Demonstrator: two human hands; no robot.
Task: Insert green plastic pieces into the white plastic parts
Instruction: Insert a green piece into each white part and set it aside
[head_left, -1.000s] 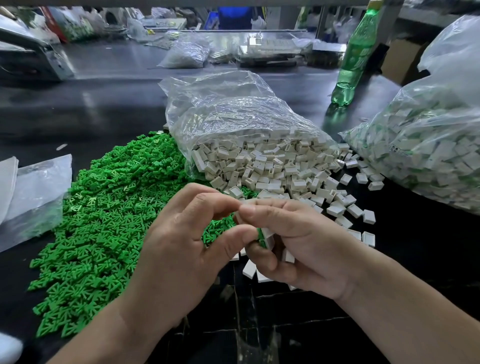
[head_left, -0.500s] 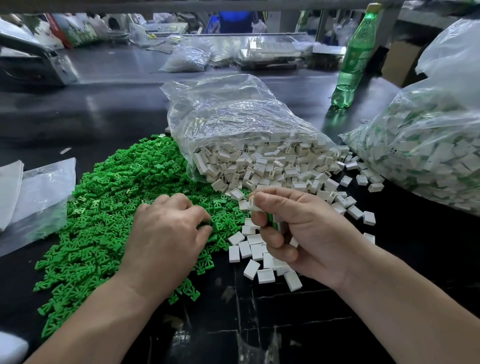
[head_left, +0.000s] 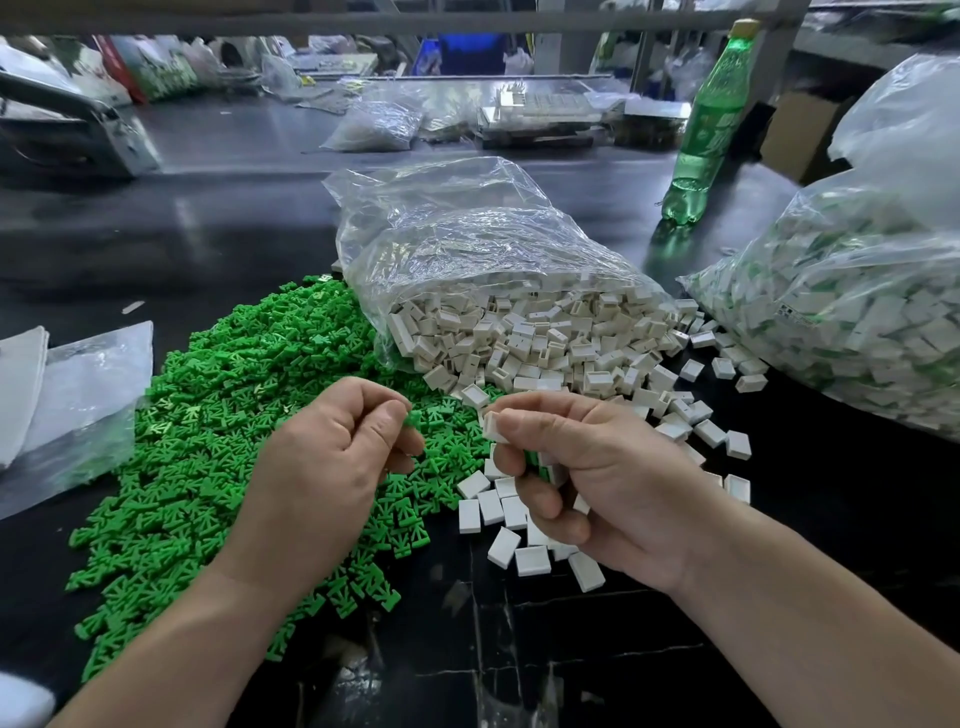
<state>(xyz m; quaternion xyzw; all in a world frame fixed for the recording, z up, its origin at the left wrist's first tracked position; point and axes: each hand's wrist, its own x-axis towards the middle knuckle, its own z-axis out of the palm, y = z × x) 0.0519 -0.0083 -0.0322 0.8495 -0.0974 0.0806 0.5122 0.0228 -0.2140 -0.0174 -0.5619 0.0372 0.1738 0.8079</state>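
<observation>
A heap of small green plastic pieces (head_left: 208, 441) covers the black table at the left. White box-shaped parts (head_left: 545, 343) spill from an open clear bag (head_left: 467, 244) in the middle. My left hand (head_left: 332, 467) is raised over the green heap and pinches one green piece (head_left: 413, 418) between thumb and forefinger. My right hand (head_left: 587, 478) pinches a white part (head_left: 492, 427) at its fingertips, and more white parts with some green show inside its curled fingers. The two held pieces are a short gap apart.
A large clear bag (head_left: 852, 322) of white parts with green inside lies at the right. A green drink bottle (head_left: 706, 124) stands behind it. Loose white parts (head_left: 519, 540) lie below my right hand. Flat plastic bags (head_left: 78, 395) lie at the left edge.
My left hand dropped to the green heap, took one piece and has lifted it back toward my right hand. My right hand stayed in place and now presents a white part at its fingertips.
</observation>
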